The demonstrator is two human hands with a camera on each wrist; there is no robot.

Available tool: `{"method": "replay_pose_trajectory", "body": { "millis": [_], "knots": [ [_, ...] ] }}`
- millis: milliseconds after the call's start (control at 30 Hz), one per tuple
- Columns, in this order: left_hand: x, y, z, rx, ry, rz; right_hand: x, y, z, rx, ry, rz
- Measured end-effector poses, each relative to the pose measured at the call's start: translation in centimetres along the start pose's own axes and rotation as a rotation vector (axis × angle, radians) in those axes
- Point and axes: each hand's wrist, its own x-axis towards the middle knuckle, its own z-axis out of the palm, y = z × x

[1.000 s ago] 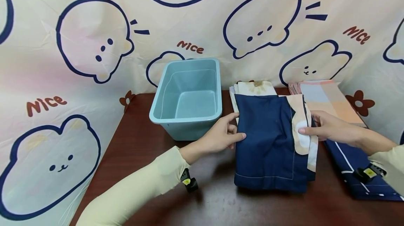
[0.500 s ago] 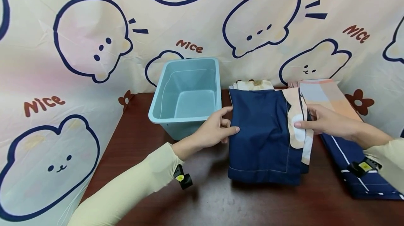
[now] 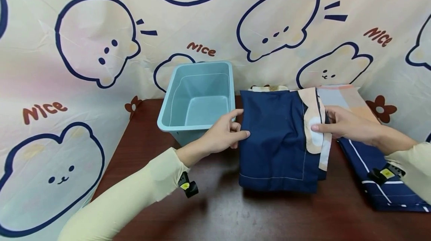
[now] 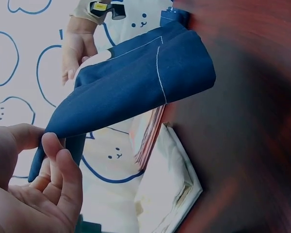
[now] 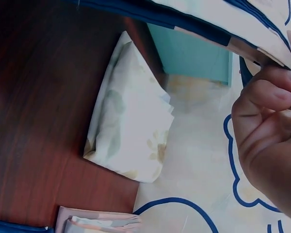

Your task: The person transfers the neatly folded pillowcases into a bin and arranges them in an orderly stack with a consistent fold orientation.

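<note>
A folded navy cloth (image 3: 272,143) with a beige and white printed edge is held up off the tabletop. My left hand (image 3: 220,133) pinches its left edge between thumb and fingers. On the opposite side, my right hand (image 3: 350,125) grips the printed edge, thumb in front. Seen from the left wrist, the layers hang together as a flat bundle beyond the left hand (image 4: 43,189). The right wrist view shows the right hand (image 5: 271,116) pinching the stacked layers at a corner. Just left of the cloth stands a light blue plastic bin (image 3: 196,127), partly behind the left hand.
Behind the held cloth lies a folded white floral cloth (image 5: 131,116), mostly hidden in the head view. A peach and grey checked cloth (image 3: 340,97) is at the back right. Nearer lies another navy cloth with white lines (image 3: 370,175). A patterned backdrop (image 3: 202,16) rises behind the dark wooden table (image 3: 215,218).
Both hands have carried the folded navy cloth a little left and toward the back, nearer the bin. It now covers more of the floral cloth. The grips look the same.
</note>
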Motion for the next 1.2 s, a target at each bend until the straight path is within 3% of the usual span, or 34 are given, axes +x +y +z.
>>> {"method": "replay_pose_trajectory", "body": {
  "millis": [167,567,900,1200],
  "knots": [
    [-0.2,0.6,-0.8,0.024,0.000,0.004,0.3,-0.8,0.1,-0.008,0.021,-0.034],
    [-0.4,2.0,-2.4,0.037,0.017,0.068,1.2,-2.6,-0.2,-0.057,0.125,0.043],
    [-0.9,3.3,-3.9,0.029,0.035,0.054,1.8,-3.7,-0.1,-0.094,0.184,-0.010],
    [-1.3,3.9,-5.1,0.019,0.050,0.077,2.8,-4.9,0.3,-0.048,0.194,0.001]
  ]
}}
